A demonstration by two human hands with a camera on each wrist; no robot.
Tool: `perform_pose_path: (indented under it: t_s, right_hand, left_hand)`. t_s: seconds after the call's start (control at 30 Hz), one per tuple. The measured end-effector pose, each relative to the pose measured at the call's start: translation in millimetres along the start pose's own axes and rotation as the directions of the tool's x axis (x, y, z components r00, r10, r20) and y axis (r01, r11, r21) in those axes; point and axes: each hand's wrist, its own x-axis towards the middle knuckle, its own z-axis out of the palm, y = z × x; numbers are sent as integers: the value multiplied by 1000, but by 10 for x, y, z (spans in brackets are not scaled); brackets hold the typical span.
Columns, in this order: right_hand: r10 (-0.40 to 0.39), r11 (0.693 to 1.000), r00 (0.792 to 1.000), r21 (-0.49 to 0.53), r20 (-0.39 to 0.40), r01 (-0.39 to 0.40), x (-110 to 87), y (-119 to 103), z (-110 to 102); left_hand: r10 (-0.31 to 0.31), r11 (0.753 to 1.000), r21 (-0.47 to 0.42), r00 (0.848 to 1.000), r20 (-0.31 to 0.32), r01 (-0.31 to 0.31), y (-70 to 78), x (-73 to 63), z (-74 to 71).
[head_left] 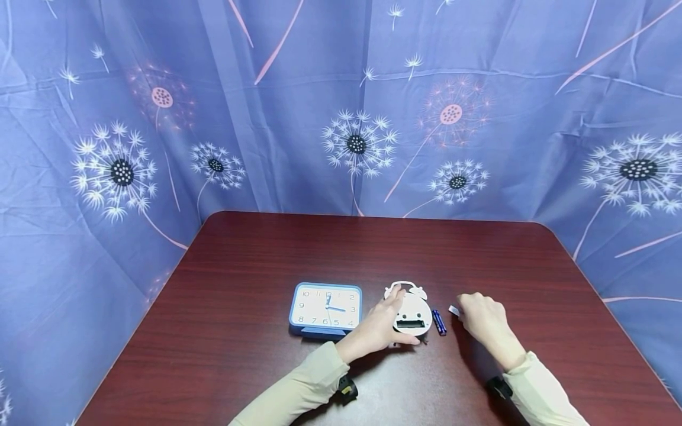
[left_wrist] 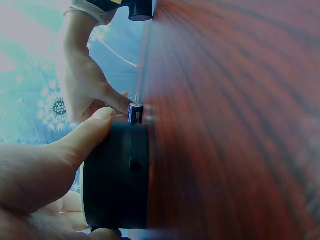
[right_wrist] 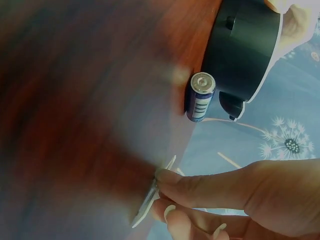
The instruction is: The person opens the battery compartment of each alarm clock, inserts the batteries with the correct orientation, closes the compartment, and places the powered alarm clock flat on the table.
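My left hand (head_left: 377, 326) grips a round white twin-bell alarm clock (head_left: 417, 307) by its rim, fingers at the top and thumb at the lower edge. The clock lies flat, its white side with a dark rectangular slot (head_left: 409, 324) facing up; its black side wall (left_wrist: 115, 175) shows in the left wrist view. Just right of it a blue battery (head_left: 439, 322) lies on the table. Further right, my right hand (head_left: 486, 324) pinches a small, thin white piece (right_wrist: 145, 205) between thumb and fingers, close over the tabletop.
A blue rectangular clock (head_left: 326, 307) with a white dial stands left of my left hand. All of this is on a dark red wooden table (head_left: 256, 254). Behind and beside the table hangs a blue curtain (head_left: 288, 130) with dandelion prints.
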Motion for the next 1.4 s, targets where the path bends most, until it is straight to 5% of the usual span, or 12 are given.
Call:
perform_pose_path:
  t_s: [0.6, 0.9, 1.4]
  right_hand:
    - [-16, 994, 999, 111, 46, 11, 56, -105, -22]
    - [-72, 983, 986, 177, 149, 45, 42, -222, 2]
    - [-115, 983, 978, 159, 174, 87, 35, -263, 33]
  left_hand:
    - [3, 1000, 10, 1000, -4, -3, -6, -8, 15]
    - [-11, 1000, 3, 1000, 3, 11, -12, -8, 21]
    - [-12, 1000, 6, 1000, 2, 12, -1, -4, 9]
